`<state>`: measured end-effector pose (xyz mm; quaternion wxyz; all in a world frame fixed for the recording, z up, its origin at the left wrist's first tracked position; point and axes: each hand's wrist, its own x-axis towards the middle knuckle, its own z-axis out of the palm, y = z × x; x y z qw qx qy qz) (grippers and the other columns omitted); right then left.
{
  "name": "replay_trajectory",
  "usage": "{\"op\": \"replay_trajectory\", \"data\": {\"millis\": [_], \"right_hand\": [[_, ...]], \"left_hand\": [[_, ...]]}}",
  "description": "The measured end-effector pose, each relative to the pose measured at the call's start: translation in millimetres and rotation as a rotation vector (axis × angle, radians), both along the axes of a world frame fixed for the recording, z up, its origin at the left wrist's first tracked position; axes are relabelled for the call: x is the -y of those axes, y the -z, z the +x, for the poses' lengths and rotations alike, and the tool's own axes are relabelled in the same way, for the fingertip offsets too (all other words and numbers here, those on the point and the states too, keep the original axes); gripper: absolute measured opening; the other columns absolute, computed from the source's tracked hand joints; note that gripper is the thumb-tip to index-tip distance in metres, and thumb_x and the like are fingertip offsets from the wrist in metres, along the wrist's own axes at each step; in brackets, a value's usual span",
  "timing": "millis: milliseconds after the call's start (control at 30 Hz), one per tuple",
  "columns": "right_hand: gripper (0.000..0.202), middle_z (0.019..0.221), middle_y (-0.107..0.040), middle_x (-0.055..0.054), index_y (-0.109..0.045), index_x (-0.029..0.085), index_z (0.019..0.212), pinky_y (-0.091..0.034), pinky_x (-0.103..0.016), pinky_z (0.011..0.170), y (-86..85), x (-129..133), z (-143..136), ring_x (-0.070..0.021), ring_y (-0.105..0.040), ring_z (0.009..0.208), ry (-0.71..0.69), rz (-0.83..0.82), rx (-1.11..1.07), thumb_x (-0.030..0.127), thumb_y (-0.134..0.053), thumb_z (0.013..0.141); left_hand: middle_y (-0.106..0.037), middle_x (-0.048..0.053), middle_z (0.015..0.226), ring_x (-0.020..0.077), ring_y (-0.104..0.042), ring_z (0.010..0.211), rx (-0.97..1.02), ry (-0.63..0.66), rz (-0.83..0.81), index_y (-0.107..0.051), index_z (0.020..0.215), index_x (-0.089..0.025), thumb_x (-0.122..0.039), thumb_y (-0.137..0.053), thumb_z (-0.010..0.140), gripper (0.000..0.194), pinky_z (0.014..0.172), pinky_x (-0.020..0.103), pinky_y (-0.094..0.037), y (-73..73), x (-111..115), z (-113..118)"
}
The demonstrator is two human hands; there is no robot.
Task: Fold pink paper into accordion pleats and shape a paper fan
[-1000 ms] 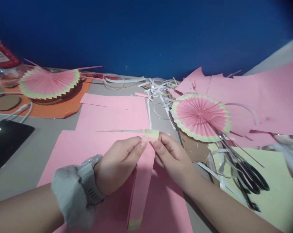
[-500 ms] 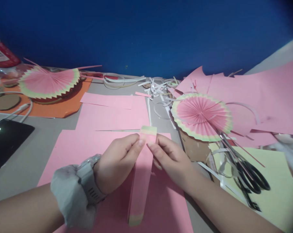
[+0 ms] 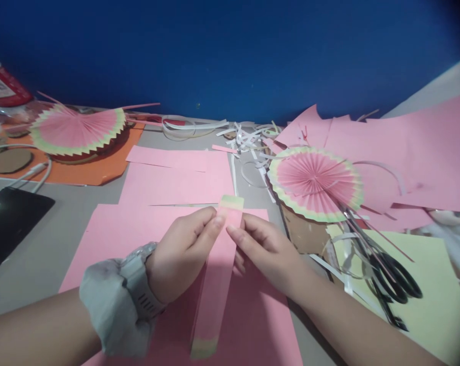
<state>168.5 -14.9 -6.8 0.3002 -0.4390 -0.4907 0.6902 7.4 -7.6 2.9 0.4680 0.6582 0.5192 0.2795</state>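
Got a folded pink strip [image 3: 218, 279] with greenish-yellow ends mid-scene, running near to far above the big pink sheet [image 3: 108, 241]; I can't tell whether its near end touches the paper. The left hand [image 3: 186, 254] has thumb and fingers closed on its left edge, toward the far end. The right hand [image 3: 270, 249] pinches the right edge, thumb on top, but how hard, I can't tell. Farther out I see a smaller pink sheet [image 3: 180, 185] with a loose pink strip [image 3: 167, 158] on it. Over on the right there's a round pleated fan [image 3: 316, 183], with black-handled scissors [image 3: 390, 287] on the nearer side, above a pale yellow sheet [image 3: 436, 274]. Far left, a second pleated fan [image 3: 81, 129] sits over an orange sheet [image 3: 115, 165].
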Motion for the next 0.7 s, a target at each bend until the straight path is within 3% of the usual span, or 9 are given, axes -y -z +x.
{"op": "replay_trajectory", "data": {"millis": [233,400,567,700], "right_hand": [[0.031,0.047,-0.045,0.009,-0.040,0.020,0.068,-0.036,-0.020,0.046,-0.3,1.2,-1.4,-0.0064,-0.044,0.042,0.046,0.063,0.053,0.041,-0.052,0.086],[0.031,0.046,-0.043,0.009,-0.041,0.020,0.068,-0.035,-0.019,0.045,-0.8,-2.0,-1.9,-0.0059,-0.041,0.042,0.169,0.128,0.040,0.042,-0.050,0.087],[0.028,0.053,-0.052,0.006,-0.046,0.019,0.073,-0.039,-0.020,0.049,-0.8,-3.6,-0.8,-0.0074,-0.049,0.048,0.112,0.115,0.065,0.043,-0.050,0.087],[0.028,0.050,-0.052,0.007,-0.043,0.020,0.071,-0.037,-0.019,0.047,1.5,-2.3,-0.6,-0.0068,-0.046,0.045,0.106,0.095,0.033,0.042,-0.050,0.087]], "left_hand": [[-0.045,-0.005,0.062,0.0096,-0.039,0.059,0.111,0.007,-0.028,-0.042,0.065,-0.018,-0.034,-0.034,0.094,0.034,0.057,0.020,-0.033,-2.7,-0.8,2.9],[-0.038,-0.006,0.056,0.0082,-0.034,0.051,0.070,0.067,-0.068,-0.040,0.061,-0.018,-0.036,-0.039,0.091,0.035,0.047,0.020,-0.028,-2.4,0.0,3.5],[-0.035,-0.005,0.056,0.0090,-0.033,0.051,0.034,0.021,0.013,-0.036,0.060,-0.019,-0.037,-0.039,0.091,0.036,0.047,0.020,-0.027,-1.5,1.2,1.6],[-0.037,-0.005,0.057,0.0097,-0.035,0.053,0.027,0.028,0.009,-0.037,0.061,-0.019,-0.036,-0.037,0.092,0.035,0.050,0.020,-0.029,-1.6,-0.1,1.3]]}}
